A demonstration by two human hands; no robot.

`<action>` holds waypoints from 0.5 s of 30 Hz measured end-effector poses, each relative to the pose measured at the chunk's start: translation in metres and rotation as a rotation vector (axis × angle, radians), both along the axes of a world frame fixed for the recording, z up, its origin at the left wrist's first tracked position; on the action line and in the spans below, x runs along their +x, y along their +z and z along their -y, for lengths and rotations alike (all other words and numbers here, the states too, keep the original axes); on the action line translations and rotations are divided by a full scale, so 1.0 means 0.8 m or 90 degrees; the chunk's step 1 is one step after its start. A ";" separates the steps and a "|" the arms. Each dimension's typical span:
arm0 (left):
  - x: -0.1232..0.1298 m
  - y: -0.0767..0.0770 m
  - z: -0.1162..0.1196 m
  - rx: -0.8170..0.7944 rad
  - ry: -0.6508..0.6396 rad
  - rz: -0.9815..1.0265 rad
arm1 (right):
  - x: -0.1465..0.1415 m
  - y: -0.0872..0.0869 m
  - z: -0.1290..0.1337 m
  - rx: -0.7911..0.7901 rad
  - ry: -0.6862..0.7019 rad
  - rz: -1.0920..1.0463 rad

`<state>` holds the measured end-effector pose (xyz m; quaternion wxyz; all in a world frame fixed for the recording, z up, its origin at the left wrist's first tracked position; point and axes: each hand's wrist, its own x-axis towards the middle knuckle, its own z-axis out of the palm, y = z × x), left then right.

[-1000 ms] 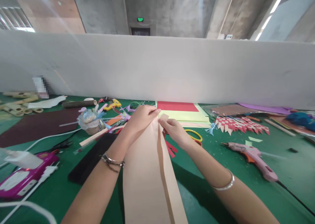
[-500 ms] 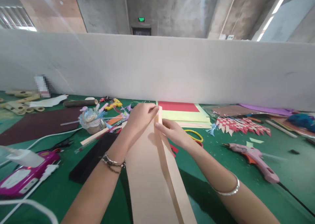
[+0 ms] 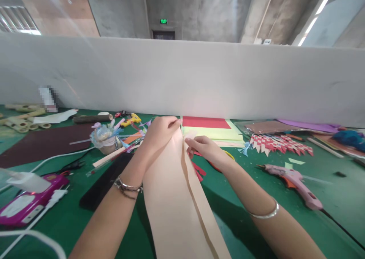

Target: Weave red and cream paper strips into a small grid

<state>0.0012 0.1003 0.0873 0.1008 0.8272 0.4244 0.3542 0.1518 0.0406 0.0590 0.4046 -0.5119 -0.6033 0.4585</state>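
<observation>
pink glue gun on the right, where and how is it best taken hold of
Probably best by the handle of the pink glue gun, from the near right: it lies on its side, handle slanting that way, while the nozzle, possibly hot, points left.

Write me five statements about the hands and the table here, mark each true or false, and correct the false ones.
1. The left hand grips the far end of the beige sheet. True.
2. The right hand holds the pink glue gun. False: the glue gun lies on the table, and the right hand is at the sheet's folded right edge.
3. A red sheet lies on top of pale yellow-green paper. True.
4. Both wrists are bare. False: each wears a bracelet.
5. A white plug sits at the magenta power strip. True.
</observation>
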 end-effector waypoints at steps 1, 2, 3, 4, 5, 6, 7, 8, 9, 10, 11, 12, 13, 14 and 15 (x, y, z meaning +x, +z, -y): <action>-0.002 0.001 0.000 -0.001 0.000 0.007 | 0.000 -0.002 -0.001 -0.003 0.004 -0.010; -0.005 0.003 0.000 -0.002 -0.002 0.012 | 0.001 -0.005 -0.003 -0.007 0.009 -0.016; -0.008 0.006 -0.001 -0.002 -0.006 0.017 | 0.003 -0.007 -0.005 -0.011 0.013 -0.017; -0.012 0.008 -0.001 -0.001 -0.009 0.023 | 0.006 -0.010 -0.008 -0.014 0.017 -0.013; -0.016 0.011 -0.002 0.000 -0.008 0.031 | 0.008 -0.013 -0.011 -0.015 0.022 -0.003; -0.020 0.013 -0.002 0.003 -0.002 0.041 | 0.012 -0.015 -0.014 -0.014 0.027 0.010; -0.023 0.015 -0.002 0.006 0.010 0.052 | 0.015 -0.018 -0.017 -0.014 0.033 0.024; -0.026 0.016 -0.003 0.009 0.023 0.061 | 0.017 -0.019 -0.019 -0.013 0.038 0.036; -0.028 0.017 -0.003 0.013 0.036 0.067 | 0.018 -0.020 -0.020 -0.011 0.042 0.043; -0.029 0.016 -0.003 0.014 0.048 0.065 | 0.018 -0.019 -0.020 -0.010 0.047 0.042; -0.028 0.016 -0.003 0.016 0.061 0.056 | 0.017 -0.018 -0.018 -0.007 0.048 0.032; -0.026 0.015 -0.002 0.018 0.073 0.042 | 0.015 -0.016 -0.015 -0.001 0.052 0.016; -0.023 0.014 -0.001 0.022 0.088 0.024 | 0.011 -0.013 -0.011 0.009 0.058 0.006; -0.020 0.013 0.001 0.027 0.105 0.008 | 0.007 -0.011 -0.008 0.021 0.059 0.011; -0.016 0.012 0.002 0.034 0.123 -0.007 | 0.003 -0.009 -0.004 0.035 0.061 0.033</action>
